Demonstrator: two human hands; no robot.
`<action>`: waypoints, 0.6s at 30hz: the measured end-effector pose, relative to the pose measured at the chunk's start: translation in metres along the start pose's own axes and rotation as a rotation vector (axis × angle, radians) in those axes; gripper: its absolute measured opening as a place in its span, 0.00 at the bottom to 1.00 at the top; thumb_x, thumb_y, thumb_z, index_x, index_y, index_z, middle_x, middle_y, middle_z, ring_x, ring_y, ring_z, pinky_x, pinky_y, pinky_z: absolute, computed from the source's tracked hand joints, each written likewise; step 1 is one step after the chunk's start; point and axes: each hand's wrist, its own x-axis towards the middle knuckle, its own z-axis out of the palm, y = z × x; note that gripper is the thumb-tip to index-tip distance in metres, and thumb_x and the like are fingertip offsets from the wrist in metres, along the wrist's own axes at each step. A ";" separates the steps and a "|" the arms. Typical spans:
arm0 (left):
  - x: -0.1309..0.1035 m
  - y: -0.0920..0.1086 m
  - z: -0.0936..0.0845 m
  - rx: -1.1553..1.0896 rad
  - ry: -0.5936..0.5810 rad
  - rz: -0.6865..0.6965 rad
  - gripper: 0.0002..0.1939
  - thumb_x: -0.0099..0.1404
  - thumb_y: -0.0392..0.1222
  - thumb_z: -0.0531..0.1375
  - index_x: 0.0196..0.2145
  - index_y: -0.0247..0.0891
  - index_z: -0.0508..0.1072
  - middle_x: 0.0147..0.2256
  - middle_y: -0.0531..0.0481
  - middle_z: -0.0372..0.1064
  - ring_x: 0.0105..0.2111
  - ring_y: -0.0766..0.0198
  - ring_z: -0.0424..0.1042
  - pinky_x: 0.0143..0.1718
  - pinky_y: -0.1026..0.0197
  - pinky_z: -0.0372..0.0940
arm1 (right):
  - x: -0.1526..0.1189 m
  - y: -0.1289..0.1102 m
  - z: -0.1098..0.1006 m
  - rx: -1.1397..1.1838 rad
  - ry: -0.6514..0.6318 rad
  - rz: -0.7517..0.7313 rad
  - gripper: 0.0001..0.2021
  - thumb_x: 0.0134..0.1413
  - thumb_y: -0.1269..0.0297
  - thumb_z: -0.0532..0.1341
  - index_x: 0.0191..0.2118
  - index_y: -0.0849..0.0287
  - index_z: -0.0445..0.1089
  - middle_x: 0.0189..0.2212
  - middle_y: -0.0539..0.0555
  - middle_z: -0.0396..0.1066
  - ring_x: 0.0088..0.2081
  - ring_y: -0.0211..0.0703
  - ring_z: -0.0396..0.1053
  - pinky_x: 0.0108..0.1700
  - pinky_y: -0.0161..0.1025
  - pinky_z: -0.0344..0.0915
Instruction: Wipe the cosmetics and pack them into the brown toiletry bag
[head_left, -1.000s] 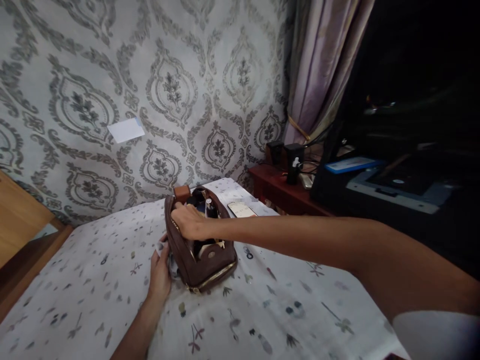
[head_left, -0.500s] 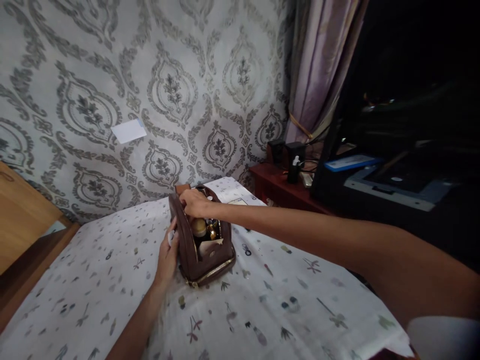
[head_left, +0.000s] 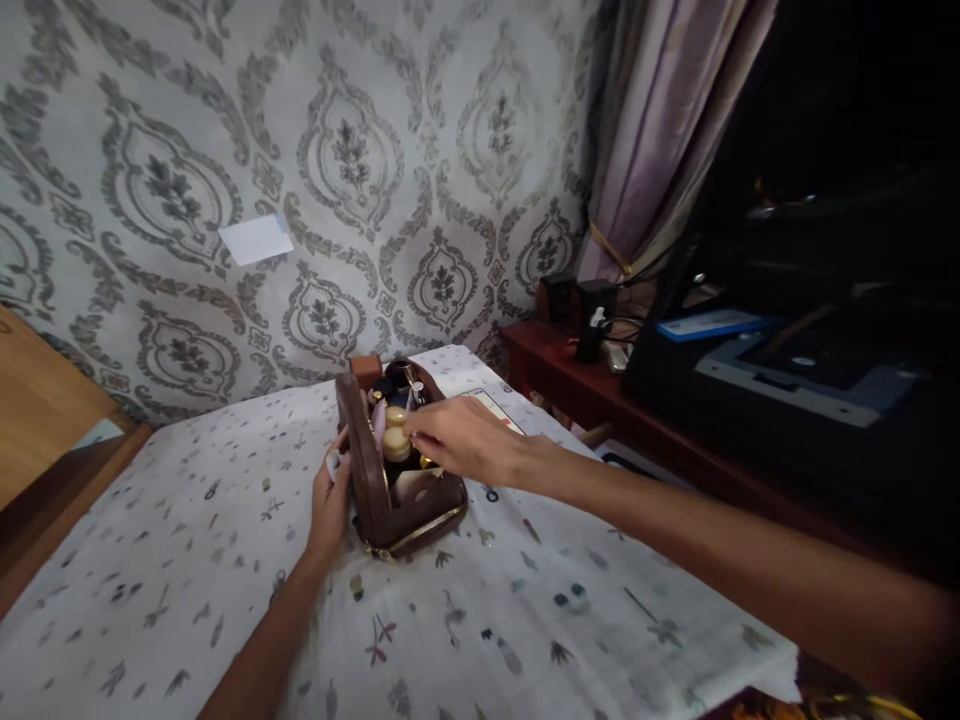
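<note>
A brown leather toiletry bag (head_left: 367, 510) with a gold zip stands unzipped on the patterned white cloth. Inside are cream-lidded round jars (head_left: 397, 443), a lilac item (head_left: 379, 425) and several small bottles and dark items. My left hand (head_left: 330, 500) is closed against the bag's left side, a small white thing (head_left: 334, 463) showing by its fingers. My right hand (head_left: 469, 438) hangs over the bag's right rim, its fingers curled together beside the jars. What its fingertips hold, if anything, is hidden.
Behind the right hand lies a printed card or booklet (head_left: 487, 405) on the cloth (head_left: 247, 560). A red-brown wooden desk (head_left: 536, 350) with black speakers (head_left: 595, 305) and a dark screen (head_left: 825, 250) stands to the right. Patterned wallpaper rises behind; wooden furniture (head_left: 52, 400) borders the left.
My right hand has drawn back from the bag's far left inside toward its right rim, uncovering more of the contents. My left hand remains at the bag's side.
</note>
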 end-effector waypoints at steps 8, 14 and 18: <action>-0.002 0.004 -0.001 0.014 -0.006 -0.011 0.29 0.67 0.59 0.56 0.59 0.41 0.69 0.59 0.45 0.68 0.62 0.53 0.62 0.66 0.51 0.51 | 0.009 -0.012 -0.005 -0.226 -0.124 0.009 0.10 0.60 0.73 0.57 0.43 0.59 0.74 0.42 0.58 0.76 0.37 0.46 0.75 0.32 0.36 0.60; 0.003 0.019 -0.005 0.142 0.031 0.123 0.23 0.68 0.55 0.56 0.54 0.39 0.71 0.55 0.43 0.69 0.58 0.54 0.65 0.63 0.53 0.54 | -0.025 0.006 -0.005 0.260 0.458 0.251 0.10 0.63 0.68 0.55 0.43 0.59 0.74 0.37 0.54 0.76 0.33 0.41 0.73 0.35 0.35 0.66; 0.014 0.032 -0.002 0.164 0.064 0.161 0.17 0.68 0.53 0.55 0.47 0.40 0.71 0.44 0.47 0.71 0.47 0.57 0.69 0.52 0.57 0.62 | -0.062 -0.023 0.021 0.427 0.591 0.244 0.09 0.64 0.65 0.55 0.42 0.57 0.73 0.31 0.53 0.74 0.28 0.41 0.70 0.31 0.37 0.67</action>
